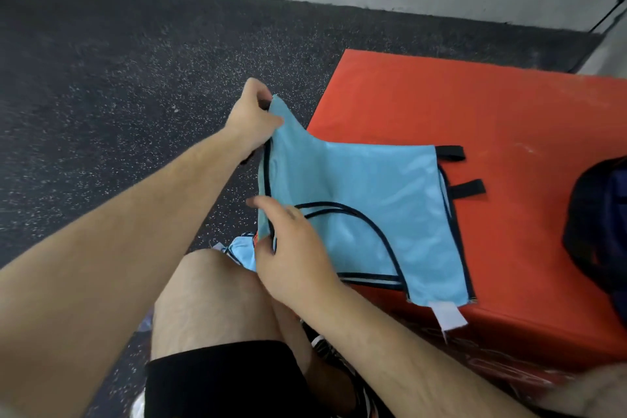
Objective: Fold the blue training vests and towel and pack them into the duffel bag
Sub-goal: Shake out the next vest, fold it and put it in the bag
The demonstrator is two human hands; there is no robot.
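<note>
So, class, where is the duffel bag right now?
In the head view the duffel bag sits at the far right edge, partly cut off, on the red box, right of the blue vest.

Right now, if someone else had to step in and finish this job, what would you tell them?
Left hand: pinches the vest's far corner, lifted off the red box.
Right hand: grips the vest's near left edge.
Vest: mostly flat on the box.
Bag: at the box's right end; I cannot see inside it.
More blue cloth lies low beside the box.
Done: the vest is laid out.
Left: fold it, pack it, then do the rest.
</note>
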